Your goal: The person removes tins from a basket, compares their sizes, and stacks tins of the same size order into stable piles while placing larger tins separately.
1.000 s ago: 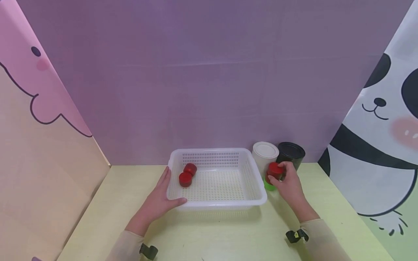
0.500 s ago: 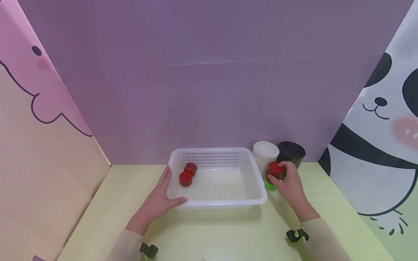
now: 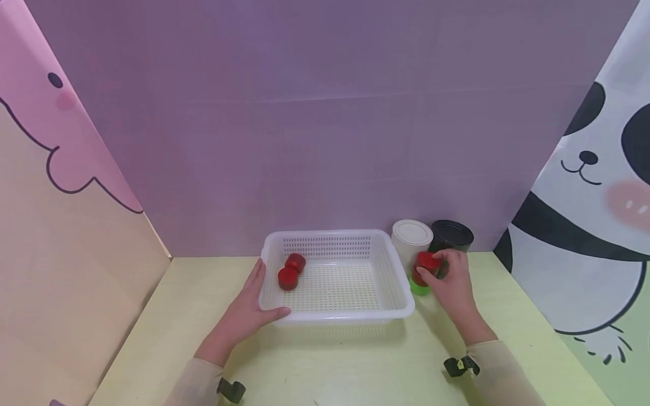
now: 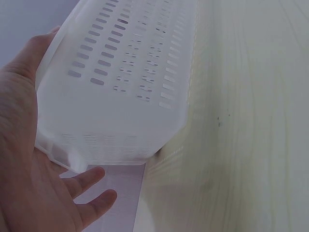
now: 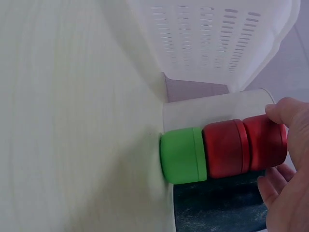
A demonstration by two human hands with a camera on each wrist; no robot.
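Observation:
My left hand (image 3: 241, 310) spreads round the front left corner of a white plastic basket (image 3: 350, 314), with its fingers straight along the left rim and its thumb on the front rim. At the basket's right side stands a stack of small round tins. A green tin (image 5: 182, 155) forms the bottom, one red tin (image 5: 224, 149) sits on it, and a second red tin (image 5: 264, 141) tops the stack. The thumb and fingers of my right hand (image 3: 453, 287) pinch that top red tin. Two more red tins (image 3: 288, 278) lie inside the basket on its left.
Behind the stack stand a large white can (image 3: 412, 234) and a large black can (image 3: 452, 234), side by side. A purple backdrop (image 3: 325, 141) rises at the table's far edge. Bare pale tabletop (image 3: 325, 366) lies in front of the basket.
The right hand has shifted very slightly at the stack, and the top red tin now lines up more closely over the one beneath. My left hand and the basket stay put.

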